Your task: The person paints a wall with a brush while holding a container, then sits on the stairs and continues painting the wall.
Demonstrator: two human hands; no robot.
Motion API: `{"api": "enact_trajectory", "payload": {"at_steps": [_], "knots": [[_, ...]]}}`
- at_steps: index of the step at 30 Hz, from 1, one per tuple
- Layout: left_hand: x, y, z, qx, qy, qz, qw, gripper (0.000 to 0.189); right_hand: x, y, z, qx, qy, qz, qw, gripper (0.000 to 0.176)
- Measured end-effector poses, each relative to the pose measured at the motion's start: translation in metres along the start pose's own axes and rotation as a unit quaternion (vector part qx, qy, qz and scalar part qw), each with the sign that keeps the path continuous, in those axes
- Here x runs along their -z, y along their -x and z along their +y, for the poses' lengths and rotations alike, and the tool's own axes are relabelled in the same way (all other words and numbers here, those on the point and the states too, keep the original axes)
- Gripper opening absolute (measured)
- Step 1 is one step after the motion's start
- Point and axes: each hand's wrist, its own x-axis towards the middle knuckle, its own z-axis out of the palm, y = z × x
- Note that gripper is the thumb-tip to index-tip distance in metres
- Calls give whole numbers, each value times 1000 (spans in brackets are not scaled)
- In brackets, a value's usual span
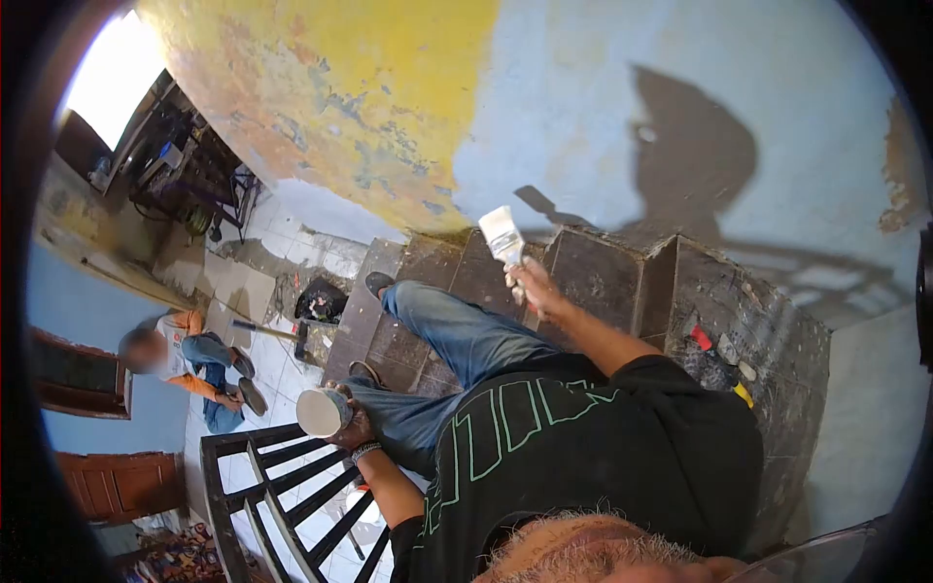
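My right hand (pixel 530 286) is closed round the handle of a wide paintbrush (pixel 502 236), whose pale, paint-coated bristles point up towards the wall. Low on the light blue part of the wall (pixel 573 117), the brush's shadow falls close to the bristles. My left hand (pixel 358 424) grips a round paint cup (pixel 322 414) from its side, near the stair railing. The cup's pale round face is turned towards me. White paint marks show on the fingers of my right hand.
Dark tiled steps (pixel 593 277) run beneath my legs, with a black metal railing (pixel 282 496) at left. Peeling yellow paint (pixel 369 87) covers the wall's left part. Another person (pixel 190 360) sits below, near a long-handled hammer (pixel 272 331) and a black bag (pixel 322 299). Debris (pixel 719 355) lies right.
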Motion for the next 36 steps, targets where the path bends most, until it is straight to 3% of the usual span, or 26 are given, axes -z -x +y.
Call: {"api": "enact_trajectory", "payload": {"at_steps": [1,7,11,14,17,22,26,29,31,33,36], "knots": [[1,1,1,-2,2,-8,1000,72,10,0,-10,1,-35,-8,999,14],[-3,2,-1,-4,6,-3,1000,63,7,-20,-127,237,-69,83,965,17],[-11,-2,-8,-1,-14,25,1000,53,2,-35,-204,366,-25,30,930,23],[-10,-5,-11,-30,-99,72,992,55,-6,-46,-228,374,-34,48,926,24],[-10,-8,-14,-34,-128,111,985,55,-3,-72,-213,331,-58,68,939,24],[-7,-10,-15,-20,-104,107,989,55,13,-104,-84,205,-100,164,960,18],[0,-16,-14,14,-81,72,994,55,6,-76,-35,77,-211,147,963,14],[-1,-17,-16,18,-70,62,995,54,8,-79,-74,48,-262,124,956,9],[-4,-17,-18,20,-67,70,995,51,0,-75,-147,136,-282,91,945,6],[2,-19,-16,25,-56,82,995,49,-2,-65,-227,125,-300,51,944,12],[-6,-15,-17,-2,-82,76,994,50,-42,-16,-300,284,-212,47,934,17]]}}
